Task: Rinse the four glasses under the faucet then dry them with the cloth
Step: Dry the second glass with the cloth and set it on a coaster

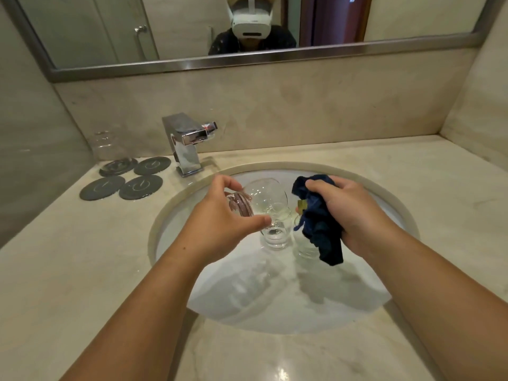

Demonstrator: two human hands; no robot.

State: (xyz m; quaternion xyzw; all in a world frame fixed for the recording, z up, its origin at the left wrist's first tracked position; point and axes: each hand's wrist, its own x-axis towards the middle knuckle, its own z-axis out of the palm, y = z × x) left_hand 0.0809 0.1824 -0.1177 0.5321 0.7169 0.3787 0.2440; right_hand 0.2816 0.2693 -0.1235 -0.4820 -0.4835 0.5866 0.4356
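My left hand (220,215) grips a clear glass (261,198) by its base, tipped on its side over the sink, mouth facing right. My right hand (354,213) holds a bunched dark blue cloth (316,224) just right of that glass's mouth. Two more clear glasses stand upright in the basin: one (275,236) below the held glass, another (303,250) partly hidden behind the hanging cloth. A fourth glass (105,144) stands on one of the coasters at the back left. The chrome faucet (187,144) is behind my left hand; no water runs from it.
Several dark round coasters (121,178) lie on the marble counter left of the faucet. The white oval sink (275,284) is sunk into the counter (68,270). A mirror (247,31) hangs above the backsplash, and walls close in on both sides.
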